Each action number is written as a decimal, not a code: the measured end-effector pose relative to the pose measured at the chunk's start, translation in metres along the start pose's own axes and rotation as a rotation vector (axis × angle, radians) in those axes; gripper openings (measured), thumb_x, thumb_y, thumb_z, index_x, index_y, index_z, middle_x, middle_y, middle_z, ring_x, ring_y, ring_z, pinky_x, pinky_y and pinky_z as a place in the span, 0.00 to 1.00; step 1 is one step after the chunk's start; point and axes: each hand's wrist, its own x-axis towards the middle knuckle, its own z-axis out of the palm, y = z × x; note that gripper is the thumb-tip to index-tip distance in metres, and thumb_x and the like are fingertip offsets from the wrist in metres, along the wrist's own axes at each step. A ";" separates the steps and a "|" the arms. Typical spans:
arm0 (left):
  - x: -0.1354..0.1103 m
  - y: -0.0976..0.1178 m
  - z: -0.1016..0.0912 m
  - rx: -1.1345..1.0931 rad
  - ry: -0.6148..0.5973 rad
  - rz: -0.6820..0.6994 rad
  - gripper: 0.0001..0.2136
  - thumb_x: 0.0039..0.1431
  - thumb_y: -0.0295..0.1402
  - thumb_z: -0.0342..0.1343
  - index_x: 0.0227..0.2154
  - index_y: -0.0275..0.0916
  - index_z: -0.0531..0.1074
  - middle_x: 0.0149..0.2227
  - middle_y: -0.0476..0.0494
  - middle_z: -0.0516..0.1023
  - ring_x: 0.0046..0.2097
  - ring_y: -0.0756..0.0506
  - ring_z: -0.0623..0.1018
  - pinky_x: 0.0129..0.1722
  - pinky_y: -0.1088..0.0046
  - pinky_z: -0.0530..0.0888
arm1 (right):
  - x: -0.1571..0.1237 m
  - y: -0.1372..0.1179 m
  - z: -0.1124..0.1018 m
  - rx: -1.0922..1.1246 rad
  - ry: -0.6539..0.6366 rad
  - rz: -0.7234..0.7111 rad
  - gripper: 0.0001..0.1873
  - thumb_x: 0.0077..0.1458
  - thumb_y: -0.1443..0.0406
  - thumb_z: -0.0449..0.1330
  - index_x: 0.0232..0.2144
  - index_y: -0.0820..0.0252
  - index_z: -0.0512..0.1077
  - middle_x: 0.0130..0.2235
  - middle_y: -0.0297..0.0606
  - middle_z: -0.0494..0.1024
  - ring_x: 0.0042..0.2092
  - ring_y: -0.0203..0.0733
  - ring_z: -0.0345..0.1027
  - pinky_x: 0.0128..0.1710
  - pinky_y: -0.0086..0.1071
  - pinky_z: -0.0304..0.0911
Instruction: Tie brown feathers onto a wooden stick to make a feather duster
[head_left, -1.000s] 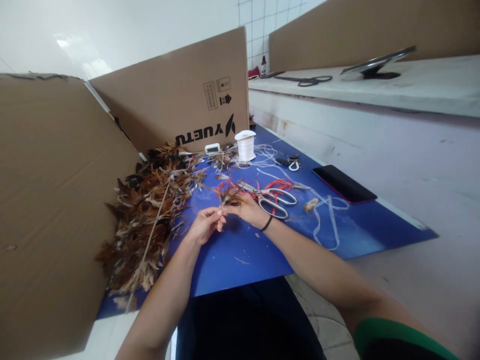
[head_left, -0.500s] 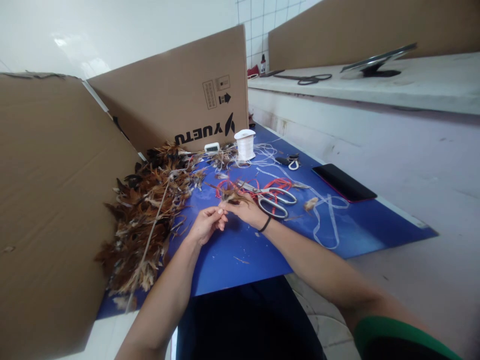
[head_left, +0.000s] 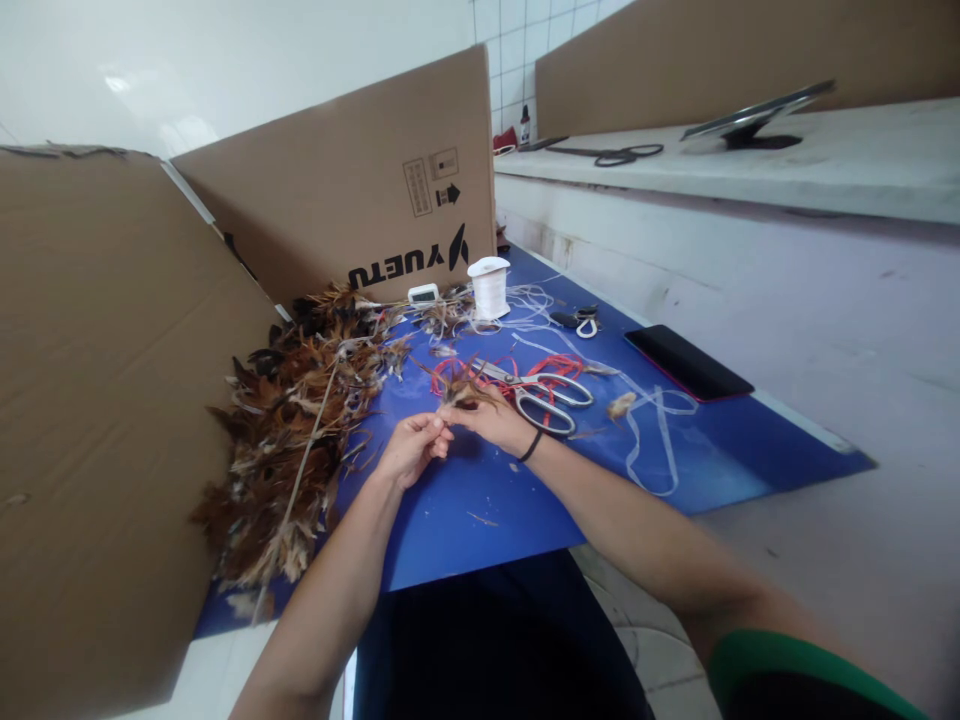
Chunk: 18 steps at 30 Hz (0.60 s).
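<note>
My left hand (head_left: 411, 449) and my right hand (head_left: 495, 420) meet over the blue mat (head_left: 480, 500), fingertips pinched together on a small bundle of brown feathers (head_left: 459, 385). The bundle sticks up and away from my fingers. A black band circles my right wrist. Just beyond my right hand lie large silver scissors (head_left: 544, 392) on a tangle of red cord (head_left: 555, 368). A long pile of brown feathers (head_left: 300, 420) stretches along the mat's left side, close to my left hand.
Cardboard walls stand at the left (head_left: 97, 400) and back (head_left: 352, 190). A white thread spool (head_left: 489, 287), loose white string (head_left: 652, 430), small snips (head_left: 581, 322) and a dark phone (head_left: 688, 364) lie on the mat. A raised ledge (head_left: 750, 180) at right carries black scissors (head_left: 619, 154).
Both hands have stayed nearly in place on the feather bundle, with only slight finger movement. The view has shifted a little.
</note>
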 end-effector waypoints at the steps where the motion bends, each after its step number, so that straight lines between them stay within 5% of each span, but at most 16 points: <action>1: 0.000 0.000 0.001 -0.008 0.004 -0.003 0.14 0.42 0.39 0.65 0.23 0.31 0.73 0.19 0.47 0.73 0.17 0.56 0.68 0.19 0.81 0.67 | 0.000 0.000 0.001 0.013 0.002 0.007 0.13 0.41 0.56 0.65 0.22 0.61 0.71 0.25 0.33 0.72 0.29 0.35 0.65 0.32 0.30 0.61; 11: -0.003 0.004 0.003 -0.065 -0.028 -0.007 0.14 0.43 0.38 0.66 0.26 0.31 0.73 0.22 0.47 0.74 0.18 0.57 0.69 0.19 0.83 0.68 | 0.003 0.002 -0.001 0.023 0.082 0.107 0.16 0.37 0.56 0.67 0.23 0.63 0.72 0.23 0.32 0.70 0.24 0.30 0.58 0.21 0.26 0.51; 18: -0.002 0.003 0.004 -0.090 -0.017 0.045 0.14 0.41 0.36 0.67 0.26 0.31 0.73 0.24 0.45 0.76 0.20 0.56 0.72 0.21 0.82 0.71 | 0.005 0.005 -0.001 0.097 0.006 0.110 0.19 0.39 0.54 0.66 0.19 0.65 0.70 0.18 0.30 0.66 0.19 0.26 0.52 0.18 0.26 0.48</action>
